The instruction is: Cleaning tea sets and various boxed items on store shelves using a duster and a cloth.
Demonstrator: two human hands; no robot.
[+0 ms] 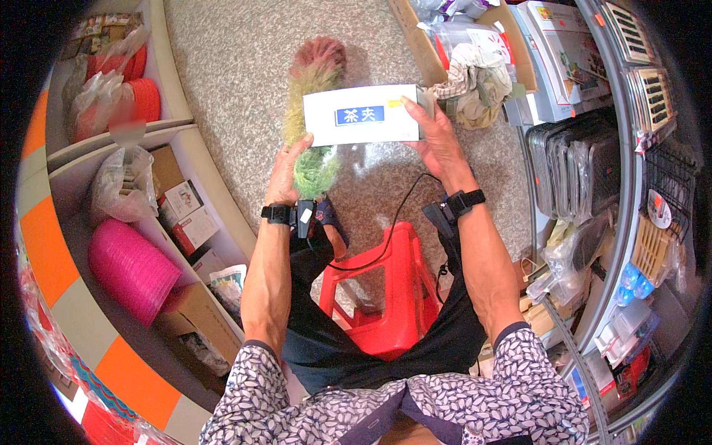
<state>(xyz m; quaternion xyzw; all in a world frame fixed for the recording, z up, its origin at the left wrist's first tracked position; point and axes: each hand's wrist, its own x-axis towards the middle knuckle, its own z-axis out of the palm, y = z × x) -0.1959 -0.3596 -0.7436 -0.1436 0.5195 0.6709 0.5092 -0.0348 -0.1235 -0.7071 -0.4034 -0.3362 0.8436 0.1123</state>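
Note:
A white cardboard box (320, 119) with a blue label bearing writing is held level in front of me. My left hand (285, 172) grips its lower left corner, the thumb lying on the top face. At the right end, my right hand (439, 136) holds the box with its thumb on top, near a small yellow sticker. Behind the box runs a fluffy duster (316, 58), pink at the far end, then yellow and green. Its green end is close to my left wrist; whether that hand also touches it I cannot tell.
A red plastic stool (397, 289) stands between my legs, a black cable crossing above it. Shelves on the left hold pink plastic goods (130, 267) and boxes. To the right are an open carton (414, 41), crumpled cloths (478, 89) and stacked dark trays (573, 167).

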